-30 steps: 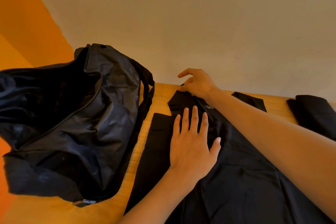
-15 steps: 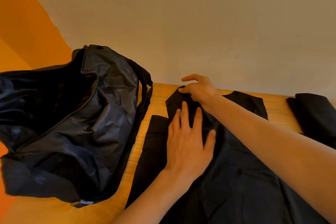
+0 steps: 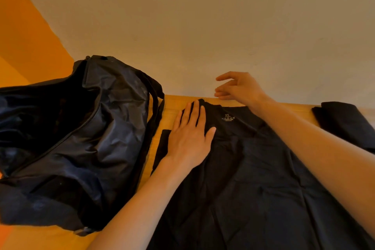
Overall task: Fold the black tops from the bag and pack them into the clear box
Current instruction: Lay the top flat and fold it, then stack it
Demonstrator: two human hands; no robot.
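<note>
The black top (image 3: 253, 168) lies spread flat on the table (image 3: 174, 105). Its collar, pinched half a second ago, has been let go by the right hand (image 3: 239, 89), now raised just beyond the neckline, fingers loosely parted, nothing held. The XL label (image 3: 228, 116) has thereby been uncovered, just right of the left hand (image 3: 188, 140), which is pressed flat on the shoulder. The neck end is judged squared, with folding next. The cloth is matte and faintly creased. The open bag (image 3: 81, 138) lies left of the pressing hand.
</note>
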